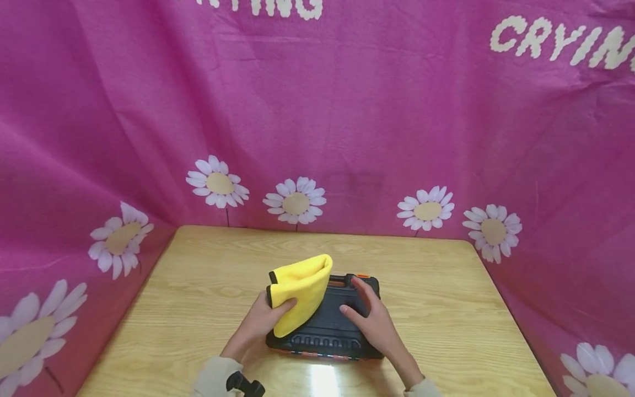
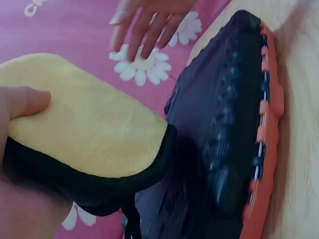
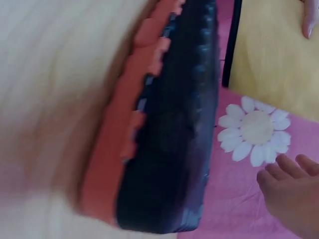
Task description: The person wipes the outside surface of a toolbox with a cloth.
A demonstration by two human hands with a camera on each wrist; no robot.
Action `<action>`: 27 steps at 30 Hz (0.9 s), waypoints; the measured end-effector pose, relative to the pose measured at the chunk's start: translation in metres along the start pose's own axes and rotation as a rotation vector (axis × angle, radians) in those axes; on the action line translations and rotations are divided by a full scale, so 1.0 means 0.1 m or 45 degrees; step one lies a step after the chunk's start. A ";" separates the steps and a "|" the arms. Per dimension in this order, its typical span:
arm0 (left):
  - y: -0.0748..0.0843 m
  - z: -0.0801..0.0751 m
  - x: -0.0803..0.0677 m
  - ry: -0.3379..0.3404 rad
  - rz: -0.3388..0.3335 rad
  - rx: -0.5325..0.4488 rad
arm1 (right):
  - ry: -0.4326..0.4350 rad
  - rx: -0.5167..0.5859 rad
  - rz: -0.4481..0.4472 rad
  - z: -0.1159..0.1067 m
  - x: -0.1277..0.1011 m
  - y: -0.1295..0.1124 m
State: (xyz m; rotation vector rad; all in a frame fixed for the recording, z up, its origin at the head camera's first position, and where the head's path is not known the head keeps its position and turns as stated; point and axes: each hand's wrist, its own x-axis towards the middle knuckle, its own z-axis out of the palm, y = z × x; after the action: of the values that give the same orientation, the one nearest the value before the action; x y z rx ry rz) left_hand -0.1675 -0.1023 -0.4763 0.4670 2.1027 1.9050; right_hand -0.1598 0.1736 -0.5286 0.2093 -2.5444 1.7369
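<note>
Left hand [image 1: 258, 322] is pinching a yellow cloth [image 1: 300, 289] over the black case [image 1: 329, 325] on the table [image 1: 446, 309]; right hand [image 1: 372, 320] is hovering, fingers [image 1: 359, 289] relaxed

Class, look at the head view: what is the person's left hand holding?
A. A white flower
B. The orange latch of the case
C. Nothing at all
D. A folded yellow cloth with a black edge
D: the left hand grips the folded yellow cloth, thumb on its face, over the black case, while the right hand rests open on the case lid.
</note>
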 end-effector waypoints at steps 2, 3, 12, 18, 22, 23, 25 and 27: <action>-0.17 0.10 0.10 0.049 -0.033 0.049 | -0.044 0.059 -0.025 0.01 0.03 -0.05; -0.25 0.14 0.14 0.057 -0.038 0.061 | -0.064 0.080 -0.033 0.01 0.05 -0.06; -0.31 0.25 0.23 -0.162 -0.013 -0.076 | -0.156 0.217 -0.090 0.00 0.11 -0.13; -0.35 0.27 0.27 -0.135 -0.032 -0.013 | -0.042 0.212 -0.075 -0.04 0.07 -0.11; -0.41 0.27 0.31 -0.091 0.014 0.061 | 0.033 0.127 -0.063 -0.11 0.04 -0.12; -0.43 0.27 0.33 -0.077 0.013 0.092 | 0.050 0.101 -0.059 -0.14 0.03 -0.13; -0.46 0.26 0.34 -0.051 -0.005 0.165 | 0.077 0.046 -0.049 -0.20 0.01 -0.14; -0.50 0.26 0.36 -0.042 -0.032 0.224 | 0.107 -0.006 -0.041 -0.27 0.00 -0.15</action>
State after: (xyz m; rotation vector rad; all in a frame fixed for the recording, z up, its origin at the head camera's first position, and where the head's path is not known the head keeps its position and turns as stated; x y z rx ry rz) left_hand -0.1925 -0.0688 -0.5278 0.5023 2.2539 1.6952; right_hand -0.1587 0.1932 -0.5054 0.1729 -2.4720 1.6914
